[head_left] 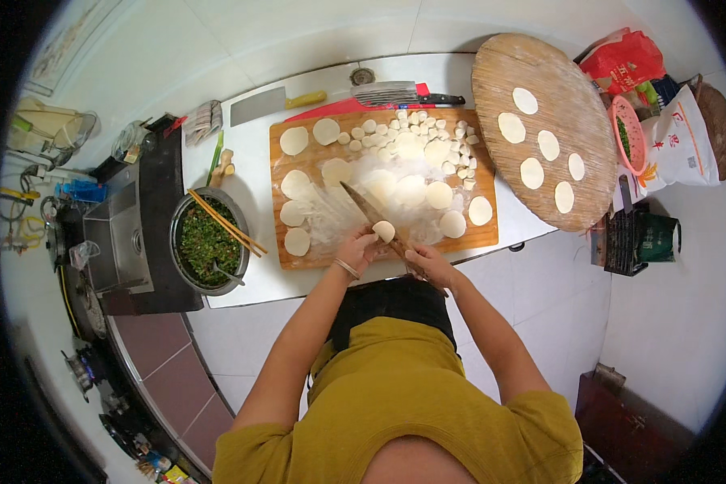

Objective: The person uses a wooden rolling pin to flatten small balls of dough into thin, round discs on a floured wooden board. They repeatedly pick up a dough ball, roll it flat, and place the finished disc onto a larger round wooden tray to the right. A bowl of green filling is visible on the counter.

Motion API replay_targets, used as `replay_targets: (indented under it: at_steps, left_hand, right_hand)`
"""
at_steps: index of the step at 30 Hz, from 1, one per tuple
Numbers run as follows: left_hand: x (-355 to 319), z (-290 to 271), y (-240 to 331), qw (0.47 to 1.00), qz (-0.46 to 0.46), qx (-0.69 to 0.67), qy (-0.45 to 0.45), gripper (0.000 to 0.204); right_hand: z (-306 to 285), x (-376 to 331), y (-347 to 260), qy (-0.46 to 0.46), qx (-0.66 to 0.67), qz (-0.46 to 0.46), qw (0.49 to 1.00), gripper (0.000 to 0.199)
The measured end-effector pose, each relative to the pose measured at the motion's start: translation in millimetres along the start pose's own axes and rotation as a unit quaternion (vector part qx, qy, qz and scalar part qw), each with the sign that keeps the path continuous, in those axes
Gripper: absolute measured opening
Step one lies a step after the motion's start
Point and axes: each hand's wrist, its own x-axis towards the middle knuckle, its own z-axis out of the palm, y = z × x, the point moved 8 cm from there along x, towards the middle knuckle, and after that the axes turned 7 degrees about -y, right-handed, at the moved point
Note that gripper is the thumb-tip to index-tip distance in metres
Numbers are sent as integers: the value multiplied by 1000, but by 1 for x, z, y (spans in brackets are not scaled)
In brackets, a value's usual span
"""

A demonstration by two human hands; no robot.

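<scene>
Bowl (175, 242) of chopped greens (204, 246) (chopsticks (218, 216) across), left hand (363, 247) pinching dough disc (384, 231), right hand (431, 265) gripping rolling pin (363, 203)

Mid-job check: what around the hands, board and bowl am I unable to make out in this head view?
All in the head view:
- Right hand: palm hidden by the back of the hand, which also covers part of the rolling pin.
- Small dough round at the left hand: underside faces away from the camera.
- Dough pieces mid-board: edges washed out by glare.
- Spoon: inner end lost in the green filling.
</scene>
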Motion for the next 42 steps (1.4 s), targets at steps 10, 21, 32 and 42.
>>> replay_targets:
  at_steps: [10,21,32,42]
  left_hand:
    - [8,-80,78,682,45,697,215,36]
    - [0,-30,27,438,-45,897,-47,75]
    - [-20,-13,24,443,159,880,69,76]
    - [21,-1,64,451,137,878,87,75]
  right_hand:
    - [-20,-18,-41,259,-365,-97,889,37]
    - [-32,-45,-25,356,-354,-123,856,34]
    - [-37,-40,-34,303,-570,-118,755,37]
    - [-54,8,-48,410,-614,-111,665,64]
